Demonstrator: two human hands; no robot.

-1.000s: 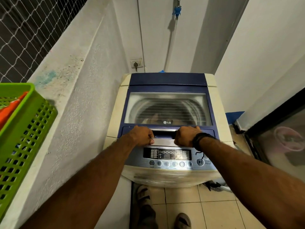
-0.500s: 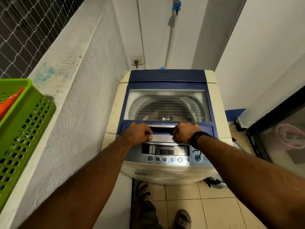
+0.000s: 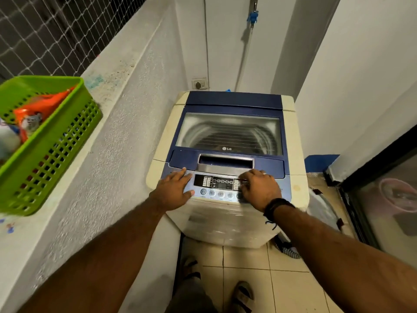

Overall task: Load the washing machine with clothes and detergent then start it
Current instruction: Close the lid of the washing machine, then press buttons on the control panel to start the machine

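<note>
Head: washer (image 3: 228,159) lid flat, handle nearside.

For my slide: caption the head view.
Both hands rest on the control panel of a closed washing machine.

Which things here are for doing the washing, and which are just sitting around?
For the washing:
washing machine, its lid down
button panel, with the left hand and right hand on it
orange packet, maybe the soap, in the green basket

Just sitting around:
wall socket
blue tap
pink bowl behind glass
</note>
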